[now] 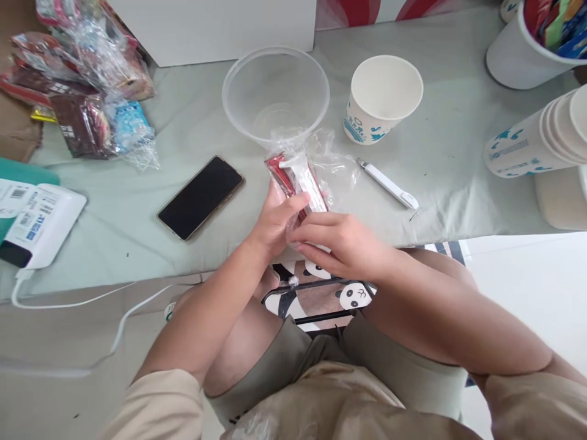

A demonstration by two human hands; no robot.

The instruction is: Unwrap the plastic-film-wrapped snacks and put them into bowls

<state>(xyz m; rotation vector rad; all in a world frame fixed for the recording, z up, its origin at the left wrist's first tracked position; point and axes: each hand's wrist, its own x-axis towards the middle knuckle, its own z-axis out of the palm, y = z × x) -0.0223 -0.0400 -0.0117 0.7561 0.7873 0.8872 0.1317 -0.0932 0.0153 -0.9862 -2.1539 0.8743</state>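
My left hand (275,223) is closed around a red and white snack packet (300,180) that sits in a clear plastic wrapper (334,165). My right hand (342,241) grips the packet's near end from the right, fingers curled together. Both hands meet at the front edge of the cloth-covered table (440,159). Just beyond the packet stands a clear plastic bowl (275,91), with nothing visible in it. A white paper cup (383,98) stands to the bowl's right.
A black phone (200,197) lies left of my hands and a white pen-like tool (387,183) lies to the right. Bagged snacks (87,79) are heaped at the far left. Stacked paper cups (536,137) lie at the right, near a cup of sachets (545,36). A white power bank (39,226) lies at the left edge.
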